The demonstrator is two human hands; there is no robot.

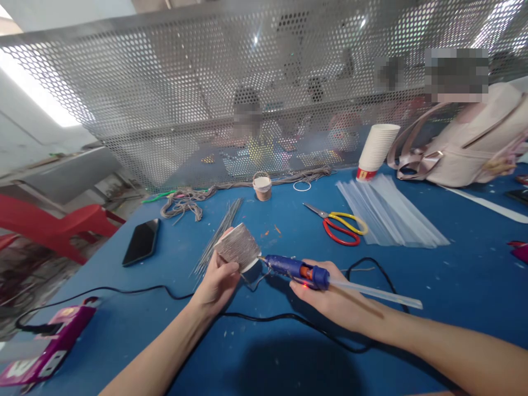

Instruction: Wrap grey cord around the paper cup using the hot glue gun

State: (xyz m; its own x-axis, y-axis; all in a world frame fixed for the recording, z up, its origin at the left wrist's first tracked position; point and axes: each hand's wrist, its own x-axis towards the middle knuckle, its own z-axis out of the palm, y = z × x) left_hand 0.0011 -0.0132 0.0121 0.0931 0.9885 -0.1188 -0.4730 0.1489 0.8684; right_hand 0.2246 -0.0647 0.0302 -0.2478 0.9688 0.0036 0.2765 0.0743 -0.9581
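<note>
My left hand (219, 278) is closed around a paper cup (240, 247) wound with grey cord, tilted, its white rim showing at the lower right. In my right hand (325, 294) is a blue glue gun (286, 267), its nozzle at the rim side of the cup; whether it touches cannot be made out. A small red light glows on the gun. From its back end sticks a long clear glue stick (377, 293). Loose grey cord (254, 286) hangs below the cup. Several thin grey cords (220, 234) lie on the table behind my left hand.
Scissors (336, 220) with red and yellow handles lie beside clear plastic strips (388, 212). Farther back stand stacked paper cups (377, 148), a small basket (262, 188) and a pink bag (462, 148). A phone (141, 242) and purple power strip (53, 341) are left; a black cable (268, 317) crosses the table.
</note>
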